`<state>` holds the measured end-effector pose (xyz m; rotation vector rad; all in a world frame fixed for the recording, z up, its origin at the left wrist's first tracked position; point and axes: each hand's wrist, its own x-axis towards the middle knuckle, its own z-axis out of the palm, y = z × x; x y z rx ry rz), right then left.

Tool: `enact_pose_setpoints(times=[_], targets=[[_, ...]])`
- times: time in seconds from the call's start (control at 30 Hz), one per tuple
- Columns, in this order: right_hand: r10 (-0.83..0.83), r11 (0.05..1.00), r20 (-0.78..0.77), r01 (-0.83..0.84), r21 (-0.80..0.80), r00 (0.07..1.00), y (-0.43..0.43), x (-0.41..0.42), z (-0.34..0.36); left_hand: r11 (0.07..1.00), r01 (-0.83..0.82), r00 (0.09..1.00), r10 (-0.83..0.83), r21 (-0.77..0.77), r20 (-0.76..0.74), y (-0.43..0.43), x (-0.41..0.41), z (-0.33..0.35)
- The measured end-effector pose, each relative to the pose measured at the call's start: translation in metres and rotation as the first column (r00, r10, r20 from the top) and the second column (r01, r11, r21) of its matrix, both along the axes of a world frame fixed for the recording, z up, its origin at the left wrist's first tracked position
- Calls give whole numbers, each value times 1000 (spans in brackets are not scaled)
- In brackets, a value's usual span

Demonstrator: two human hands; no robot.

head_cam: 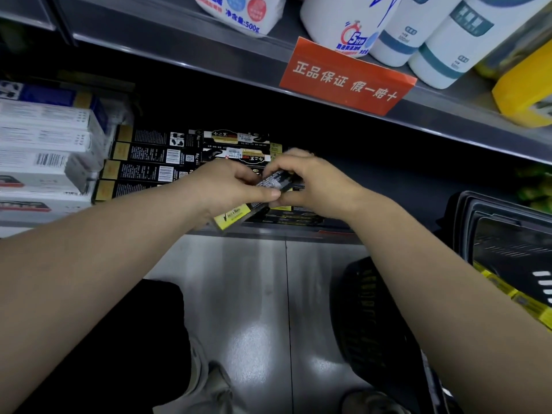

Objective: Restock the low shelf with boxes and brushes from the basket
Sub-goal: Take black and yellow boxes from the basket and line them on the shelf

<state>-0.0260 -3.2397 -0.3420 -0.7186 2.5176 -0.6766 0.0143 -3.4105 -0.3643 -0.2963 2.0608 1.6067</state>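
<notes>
Head view. Step in hand, as judged: a black box [270,186] is being set down on the low shelf [298,236], in the row to the right of the stacked black boxes [149,162].

To be done well:
- The box is to be levelled first. At present it is tilted, with its yellow end down and out over the shelf lip.
- It is to be laid parallel to the boxes beneath it and pushed back flush with the stack.
- The grip is to be loosened only once the box is seated, as it could tip off the lip.

Pose:
- Both forearms are stretched forward and converge at the shelf front.
- The left hand [236,186] grips the near part of the box, thumb laid across its top.
- The right hand [310,180] is curled over the far end, and its fingertips meet the left thumb.
- More stock lies in the basket [466,222], low on the right, well apart from both hands.
</notes>
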Motion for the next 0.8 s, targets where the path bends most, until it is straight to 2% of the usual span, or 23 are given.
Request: enact_pose_setpoints(times=[0.07, 0.17, 0.23, 0.3, 0.47, 0.63, 0.73, 0.8], targets=[[-40, 995, 7, 39, 96, 999, 12, -12, -2, 994, -34, 994, 24, -100, -105, -1, -3, -1], [-252, 944, -76, 262, 201, 965, 45, -42, -9, 966, -89, 970, 28, -244, -243, -6, -8, -3], [-368, 868, -134, 392, 306, 920, 65, -60, -18, 954, -77, 965, -2, -289, -264, -8, -9, -5], [-438, 813, -124, 451, 367, 890, 76, -71, -31, 948, -31, 971, -47, -317, -236, -6, -8, -8], [-429, 836, 56, 372, 404, 902, 77, -71, -60, 948, 3, 977, -71, -317, -203, -4, -10, -11], [-349, 812, 176, 204, 546, 920, 66, -71, -73, 948, 24, 979, -87, -317, -187, -5, -10, -13], [-368, 813, 227, 194, 548, 902, 68, -69, -75, 948, 31, 979, -92, -317, -181, -5, -10, -14], [-429, 818, 293, 230, 528, 854, 71, -66, -74, 945, 42, 980, -102, -324, -172, -4, -9, -14]])
